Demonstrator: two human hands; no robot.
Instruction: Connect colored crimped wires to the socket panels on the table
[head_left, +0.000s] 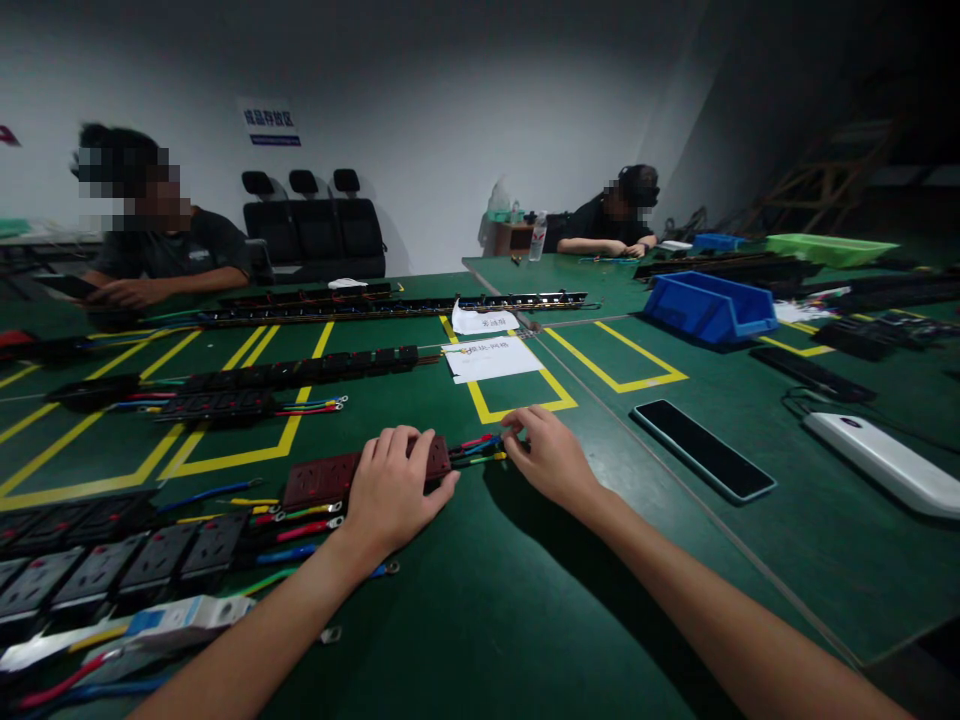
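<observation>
Across the dark red socket strip [319, 480] lies my left hand [394, 485], its fingers over the far side and its thumb along the near side. Short red, blue and yellow-green wires [480, 450] come out of the strip's right end. At their tips is my right hand [551, 455], thumb and forefinger closed on a wire end; the exact grip is partly hidden by the fingers. Black socket strips [150, 560] with coloured wires and ring lugs lie to the left of my left forearm, beside a white-and-blue breaker [187, 620].
A phone [703, 450], a white power bank [885, 465] and a blue bin [709, 307] are on the right. Paper sheets [495, 360] lie ahead on the yellow-lined green table [600, 640]. More strips [300, 372] stretch left. Two people sit across the table.
</observation>
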